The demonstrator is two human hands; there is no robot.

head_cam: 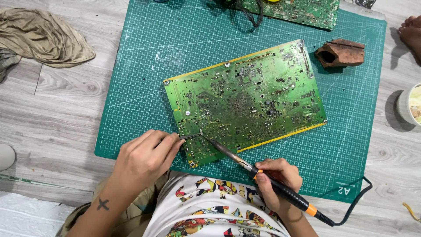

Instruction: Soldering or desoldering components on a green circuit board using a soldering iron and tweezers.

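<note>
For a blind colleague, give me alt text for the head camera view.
A right hand touches a soldering iron tip to a green circuit board on a green cutting mat, while the left hand holds tweezers beside the tip.

Two green circuit boards are counted: one (245,101) at mid-frame, one (291,11) at the top edge. One cutting mat (136,87), one soldering iron (263,177), one pair of tweezers (189,137) and one brown clay block (340,52) are seen.
</note>
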